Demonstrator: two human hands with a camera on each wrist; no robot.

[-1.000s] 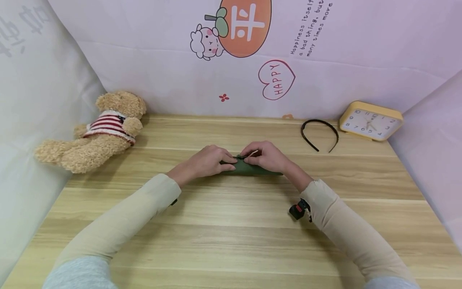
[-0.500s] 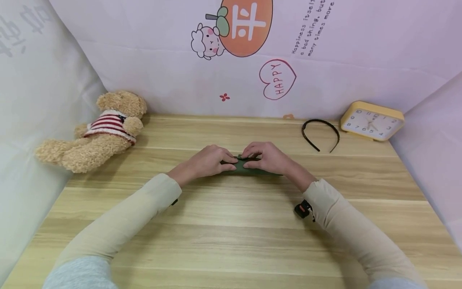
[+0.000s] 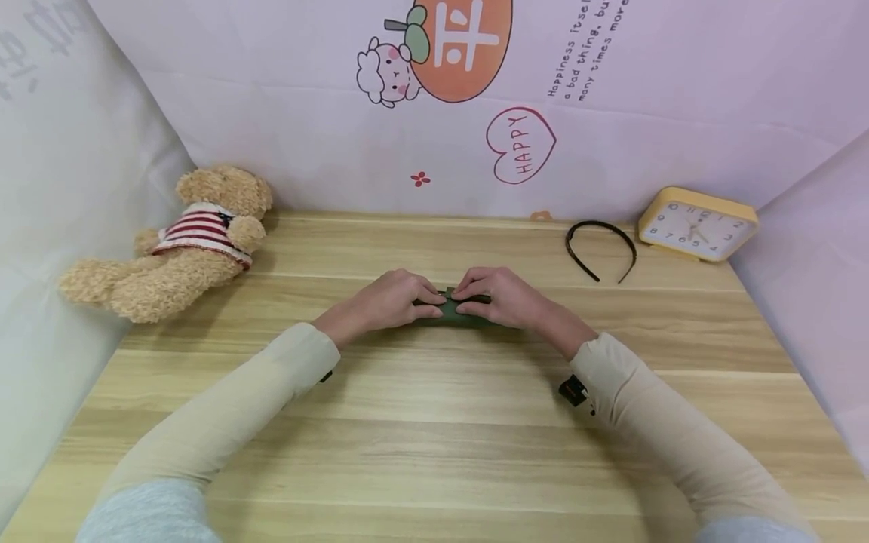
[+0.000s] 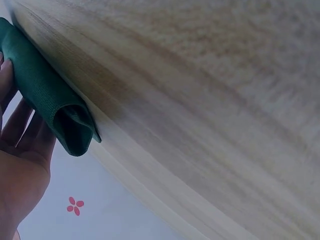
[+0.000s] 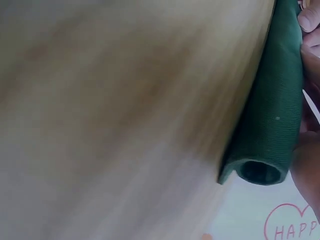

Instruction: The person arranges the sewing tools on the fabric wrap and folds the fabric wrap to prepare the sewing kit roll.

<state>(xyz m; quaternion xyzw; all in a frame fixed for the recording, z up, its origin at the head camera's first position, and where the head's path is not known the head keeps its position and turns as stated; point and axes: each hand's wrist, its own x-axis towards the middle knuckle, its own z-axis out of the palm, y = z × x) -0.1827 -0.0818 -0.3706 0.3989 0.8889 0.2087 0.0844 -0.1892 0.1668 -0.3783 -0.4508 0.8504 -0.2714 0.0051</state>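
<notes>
A dark green roll of thick, ribbed material (image 3: 456, 317) lies across the table in front of me, a small tab (image 3: 449, 292) showing on its top between my fingertips. My left hand (image 3: 390, 300) pinches the left part of the roll, thumb on the near side, fingers on top. On the right part, my right hand (image 3: 511, 299) pinches it in much the same way. Both hands' fingertips nearly meet at the middle. The left wrist view shows the roll's hollow, squashed end (image 4: 74, 125); in the right wrist view the other end (image 5: 259, 172) is rounder, with a loose edge sticking out.
On the left, a teddy bear (image 3: 170, 279) in a striped top lies near the wall. A black headband (image 3: 604, 226) and a yellow alarm clock (image 3: 699, 225) sit at the back right of the wooden table (image 3: 434, 430). A printed white cloth (image 3: 305, 151) hangs behind.
My right hand's fingers have closed down on the roll beside the tab, and the right wrist has turned slightly. My left hand keeps its place on the roll.
</notes>
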